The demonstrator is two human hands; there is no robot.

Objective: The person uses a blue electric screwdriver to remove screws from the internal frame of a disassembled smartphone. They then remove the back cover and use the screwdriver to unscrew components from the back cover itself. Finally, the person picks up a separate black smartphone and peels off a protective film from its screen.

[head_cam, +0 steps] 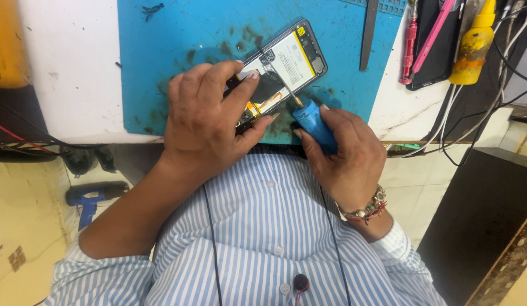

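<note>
Right hand (345, 153) drives blue screwdriver (311, 123) into opened, backless phone (283, 65)

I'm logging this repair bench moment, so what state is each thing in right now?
Phone: back cover off, insides exposed, lying on the blue mat.
Screwdriver: gripped in the right hand, tip down on the phone's insides.
Left hand: clasped over the phone's near end.
Yellow bottle: capped, at the bench's far edge.
Red screwdriver: lying unused.
</note>
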